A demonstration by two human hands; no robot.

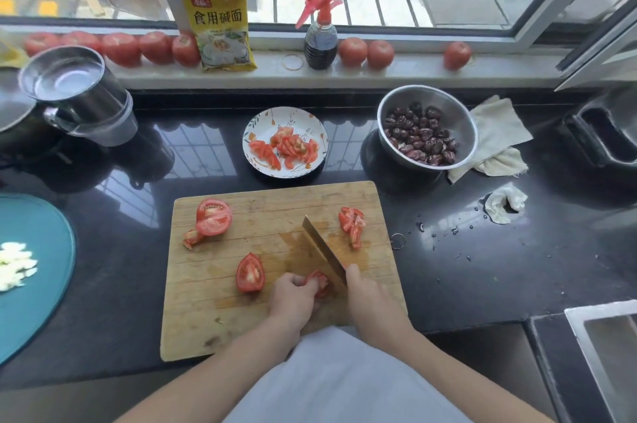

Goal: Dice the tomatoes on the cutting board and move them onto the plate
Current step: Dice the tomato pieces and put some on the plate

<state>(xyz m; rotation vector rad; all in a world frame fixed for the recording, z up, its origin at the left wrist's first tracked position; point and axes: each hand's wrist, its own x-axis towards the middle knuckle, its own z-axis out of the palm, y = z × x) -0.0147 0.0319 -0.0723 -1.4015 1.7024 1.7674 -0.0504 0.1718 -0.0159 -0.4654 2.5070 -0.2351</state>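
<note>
On the wooden cutting board (275, 319), my left hand (293, 298) pins a tomato piece (320, 281) near the front edge. My right hand (370, 302) grips a knife (322, 246) whose blade rests against that piece, angled away toward the board's middle. A tomato wedge (250, 272) lies just left of my left hand. A larger cut tomato (212, 219) sits at the board's far left. A small pile of cut pieces (352, 226) lies at the far right. The floral plate (262, 126) behind the board holds several diced tomato pieces (286, 148).
A steel bowl of dates (427, 129) stands right of the plate, with cloths (499, 132) beside it. A steel pot (72, 88) is at the back left, a teal board (34, 250) at the left. Whole tomatoes (120, 48), a spray bottle (320, 32) and a packet (220, 26) line the windowsill.
</note>
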